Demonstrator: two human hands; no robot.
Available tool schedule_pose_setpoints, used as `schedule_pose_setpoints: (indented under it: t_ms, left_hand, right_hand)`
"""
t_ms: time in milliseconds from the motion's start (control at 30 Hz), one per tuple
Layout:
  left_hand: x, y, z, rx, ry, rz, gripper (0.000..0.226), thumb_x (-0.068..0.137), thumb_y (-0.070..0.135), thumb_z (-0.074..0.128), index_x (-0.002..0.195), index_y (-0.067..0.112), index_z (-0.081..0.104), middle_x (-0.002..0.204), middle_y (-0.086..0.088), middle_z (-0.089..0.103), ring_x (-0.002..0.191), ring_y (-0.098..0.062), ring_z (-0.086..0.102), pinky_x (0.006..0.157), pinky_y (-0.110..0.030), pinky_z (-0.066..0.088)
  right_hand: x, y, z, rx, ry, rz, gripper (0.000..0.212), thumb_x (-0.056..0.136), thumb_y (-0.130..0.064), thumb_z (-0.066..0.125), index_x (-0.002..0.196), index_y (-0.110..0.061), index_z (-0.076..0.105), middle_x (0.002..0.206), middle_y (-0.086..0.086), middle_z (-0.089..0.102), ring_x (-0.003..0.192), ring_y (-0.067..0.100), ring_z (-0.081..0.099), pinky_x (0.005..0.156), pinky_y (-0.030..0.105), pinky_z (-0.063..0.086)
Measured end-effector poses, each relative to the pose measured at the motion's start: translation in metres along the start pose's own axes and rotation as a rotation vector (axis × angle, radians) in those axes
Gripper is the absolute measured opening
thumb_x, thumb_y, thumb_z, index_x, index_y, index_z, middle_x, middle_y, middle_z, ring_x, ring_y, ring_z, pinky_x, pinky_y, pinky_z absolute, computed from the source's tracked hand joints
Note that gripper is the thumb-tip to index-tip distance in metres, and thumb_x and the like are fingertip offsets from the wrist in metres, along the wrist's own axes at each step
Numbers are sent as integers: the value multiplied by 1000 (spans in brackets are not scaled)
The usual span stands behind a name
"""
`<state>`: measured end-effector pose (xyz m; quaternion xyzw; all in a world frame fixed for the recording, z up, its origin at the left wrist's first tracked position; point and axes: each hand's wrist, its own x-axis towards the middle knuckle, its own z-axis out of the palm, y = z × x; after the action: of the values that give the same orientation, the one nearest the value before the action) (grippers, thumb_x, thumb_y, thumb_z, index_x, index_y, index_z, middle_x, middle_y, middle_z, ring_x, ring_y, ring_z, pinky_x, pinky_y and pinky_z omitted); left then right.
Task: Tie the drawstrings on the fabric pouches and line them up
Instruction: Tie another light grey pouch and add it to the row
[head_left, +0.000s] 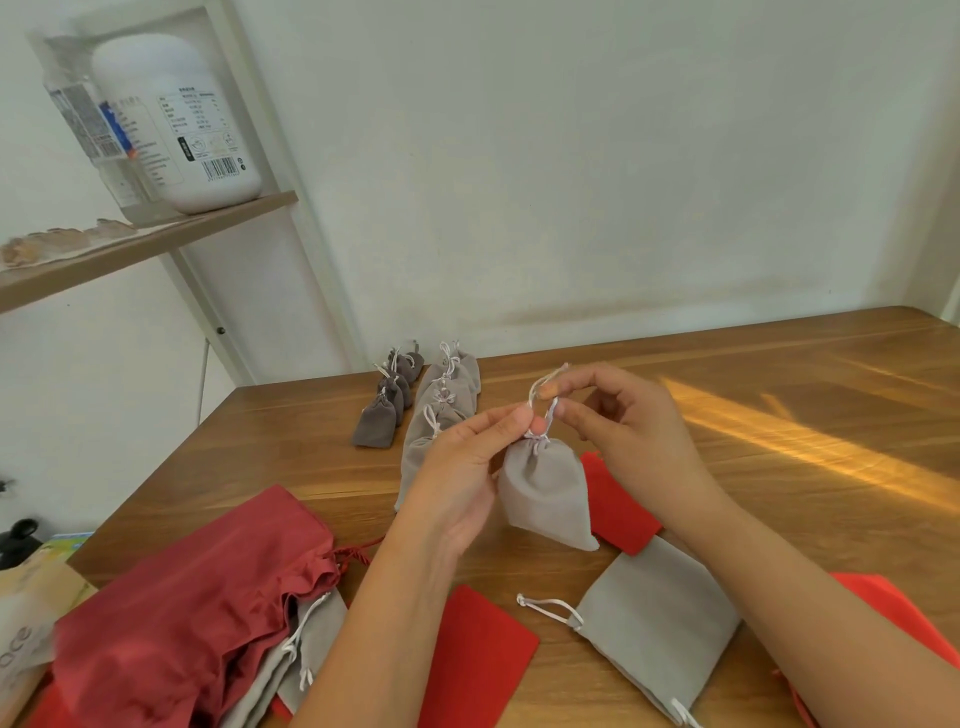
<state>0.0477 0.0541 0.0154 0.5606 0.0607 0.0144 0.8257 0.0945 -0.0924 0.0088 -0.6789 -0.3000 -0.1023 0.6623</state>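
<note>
**Both hands work one grey pouch's cord**

At the centre of the frame a light grey pouch (545, 493) hangs above the wooden table (779, 364), its neck gathered. The left hand (467, 467) pinches the white drawstring (543, 397) at the neck between thumb and forefinger. The right hand (618, 421) pinches the cord's loop just above. Behind them, left of centre, tied light grey pouches (441, 415) and darker pouches (387, 405) lie in two rows. An untied grey pouch (660, 618) lies flat at lower right.

A home room: wooden table (727, 395), shelf (156, 244) with bottles (176, 124).
</note>
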Motion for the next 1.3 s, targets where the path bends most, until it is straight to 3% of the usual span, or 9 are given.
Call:
schedule_pose_setpoints:
  t_ms: [133,233,467,567,667,900,1100,1167,1300]
  left_hand:
    - [1,2,-7,104,-27,-52,14,73,22,66,64,12,66,86,-5,67,75,-15,59,83,-33,42]
    - [-1,5,-11,225,-29,-67,23,82,23,64,59,17,65,73,-1,61,68,-13,55,75,-33,39]
    - [-4,12,-16,544,-67,-18,22,87,13,63,68,18,73,66,8,63,61,-1,48,65,-15,39]
    - [-3,12,-18,663,-75,31,16,87,12,64,80,5,75,72,7,70,68,1,57,66,-9,43]
    - [-5,9,-17,727,-67,120,11,87,12,67,83,7,76,83,-3,75,80,-14,65,75,-15,47]
    - [-9,9,-10,799,-48,274,8,76,5,77,83,7,76,63,8,69,61,4,61,61,-8,45]
    - [-10,7,-8,828,35,355,9,86,14,70,81,13,78,71,-9,69,66,-4,58,63,-12,44]
    - [-10,8,-8,802,69,373,14,88,14,66,82,17,78,66,0,68,67,-2,58,65,-12,43]
    - [-6,6,-9,737,204,392,12,87,15,68,81,19,78,72,-4,73,66,-11,62,74,-33,52]
  right_hand:
    - [-3,4,1,-151,-45,-83,21,86,-4,68,90,-25,70,95,-12,70,54,6,41,56,16,37]
    - [-5,3,2,-250,-90,-127,16,87,-3,66,93,-17,71,102,-12,70,53,5,45,56,14,38]
    - [-9,6,5,-389,-232,-142,16,92,-5,59,96,-19,66,83,-8,70,66,11,62,63,30,50]
    - [-9,9,6,-484,-258,-143,13,93,-9,58,98,-18,65,83,-8,69,76,7,63,69,30,50]
    - [-8,8,5,-554,-243,-177,10,92,-11,59,97,-17,66,82,-9,68,76,6,62,69,29,50]
    - [-7,2,2,-558,-185,-147,4,88,-21,67,91,-19,70,75,-10,67,70,3,61,64,20,48]
    - [-5,1,1,-418,-189,-14,8,90,-17,64,94,-23,67,80,-16,65,78,-2,61,69,10,46]
    - [-4,1,0,-437,-179,-16,10,89,-16,67,94,-24,68,80,-17,65,80,-2,61,69,8,45]
    - [-5,0,2,-406,-174,39,7,87,-15,69,88,-19,74,71,-4,69,62,7,63,60,15,50]
